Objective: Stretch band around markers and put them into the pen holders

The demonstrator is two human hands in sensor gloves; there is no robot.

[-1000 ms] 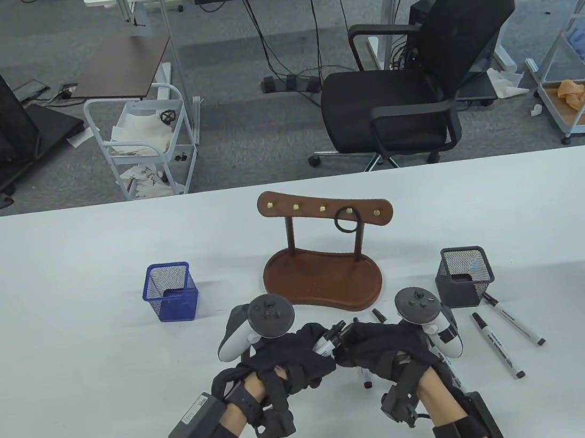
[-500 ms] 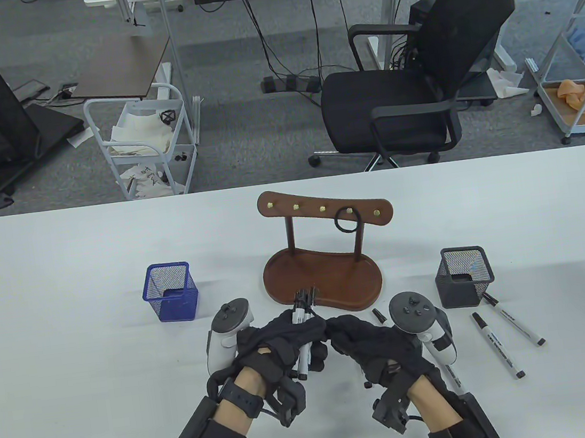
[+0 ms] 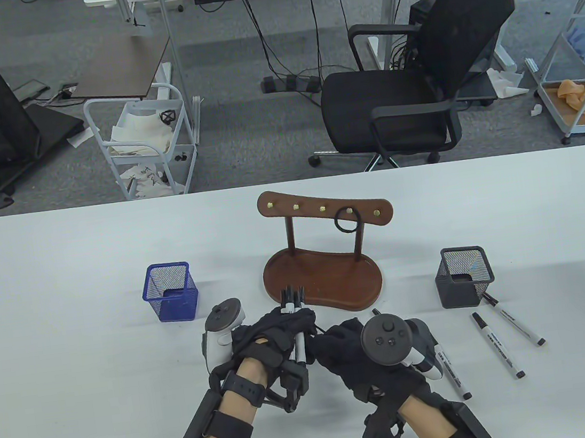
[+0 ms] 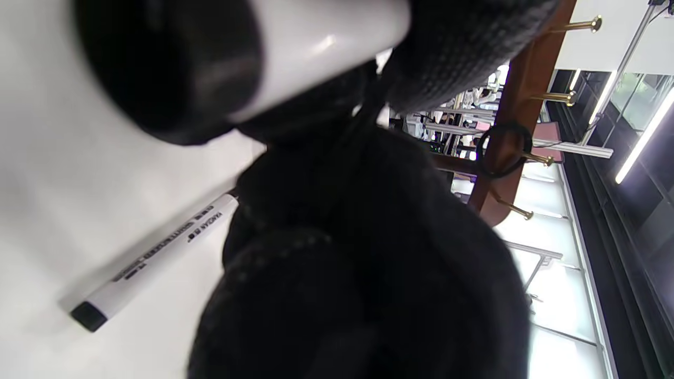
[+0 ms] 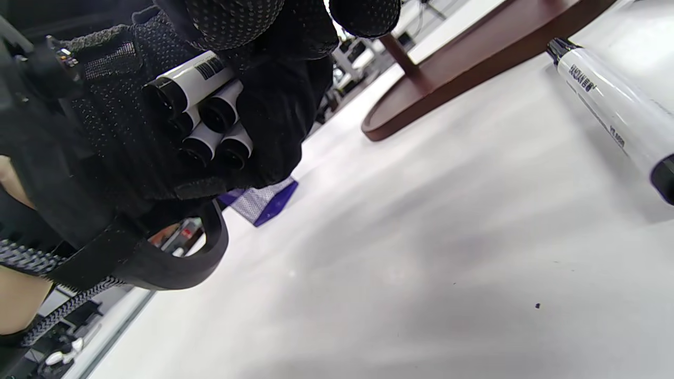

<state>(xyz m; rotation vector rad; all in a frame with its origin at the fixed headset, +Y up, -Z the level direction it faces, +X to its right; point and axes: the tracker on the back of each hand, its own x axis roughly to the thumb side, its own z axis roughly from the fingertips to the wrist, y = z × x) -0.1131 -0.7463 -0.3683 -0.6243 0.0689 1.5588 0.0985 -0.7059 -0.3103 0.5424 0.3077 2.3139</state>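
White markers (image 3: 294, 322) — caps away from person — clenched in left hand (image 3: 273, 340).

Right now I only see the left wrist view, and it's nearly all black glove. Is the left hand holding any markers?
Observer: Yes. In the table view the left hand grips a bundle of markers, caps pointing away from the person.
Operator: How many?
Observer: The right wrist view shows at least four of their ends packed together.
Operator: Where's the blue holder?
Observer: In the table view the blue holder stands just beyond that hand, to its left, with no markers in it.
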